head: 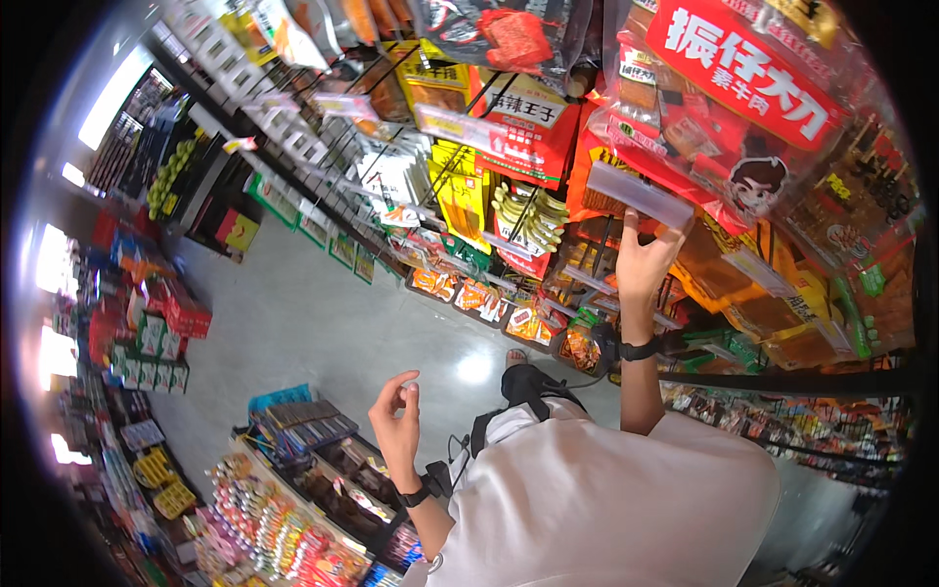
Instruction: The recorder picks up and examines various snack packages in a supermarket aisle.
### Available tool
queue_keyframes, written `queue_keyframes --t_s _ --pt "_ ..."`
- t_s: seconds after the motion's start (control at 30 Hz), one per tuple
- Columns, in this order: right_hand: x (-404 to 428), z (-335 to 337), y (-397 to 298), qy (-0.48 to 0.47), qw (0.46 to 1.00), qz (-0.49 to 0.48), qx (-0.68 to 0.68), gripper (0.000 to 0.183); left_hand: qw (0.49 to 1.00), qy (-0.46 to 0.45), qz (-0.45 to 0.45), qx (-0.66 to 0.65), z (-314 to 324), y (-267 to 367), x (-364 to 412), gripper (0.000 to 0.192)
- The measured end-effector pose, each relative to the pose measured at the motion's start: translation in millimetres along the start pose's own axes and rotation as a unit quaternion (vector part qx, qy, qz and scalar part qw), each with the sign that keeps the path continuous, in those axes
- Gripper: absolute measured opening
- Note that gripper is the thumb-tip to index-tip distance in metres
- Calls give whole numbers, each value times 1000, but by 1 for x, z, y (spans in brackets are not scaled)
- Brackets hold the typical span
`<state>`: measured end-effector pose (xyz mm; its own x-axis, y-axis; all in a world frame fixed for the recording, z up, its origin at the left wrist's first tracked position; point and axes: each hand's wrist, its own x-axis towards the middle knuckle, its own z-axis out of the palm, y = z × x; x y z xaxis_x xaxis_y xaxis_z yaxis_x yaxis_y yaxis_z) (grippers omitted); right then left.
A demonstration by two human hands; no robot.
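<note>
My right hand [649,253] is raised to a rack of hanging snack packs, its thumb at the lower edge of a clear plastic price-tag holder [638,194]. The other fingertips are hidden at the holder, so their grip is unclear. Above it hangs a large clear-and-red snack bag [726,110] bearing writing. A red snack pack [532,125] and a yellow pack [462,194] hang to the left. My left hand [396,422] is in the air over the aisle, fingers loosely curled and apart from the thumb, holding nothing.
Metal hooks with price tags jut from the rack. Trays of small orange packets [477,297] line its foot. Grey floor [315,308] runs through the aisle. A display of wrapped sweets [279,528] stands at lower left, with stacked boxes [150,359] farther off.
</note>
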<state>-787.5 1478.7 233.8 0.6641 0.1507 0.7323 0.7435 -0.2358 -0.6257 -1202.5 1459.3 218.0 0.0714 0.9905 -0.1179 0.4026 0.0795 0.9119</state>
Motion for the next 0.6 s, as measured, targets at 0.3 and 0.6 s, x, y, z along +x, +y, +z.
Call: queue_keyframes --t_s 0.3,0.6 --pt "-3 7 28 -46 992 83 -84 41 978 -173 98 54 56 55 115 17" --pt "-12 2 2 6 981 190 46 35 930 -308 197 37 53 73 179 16"
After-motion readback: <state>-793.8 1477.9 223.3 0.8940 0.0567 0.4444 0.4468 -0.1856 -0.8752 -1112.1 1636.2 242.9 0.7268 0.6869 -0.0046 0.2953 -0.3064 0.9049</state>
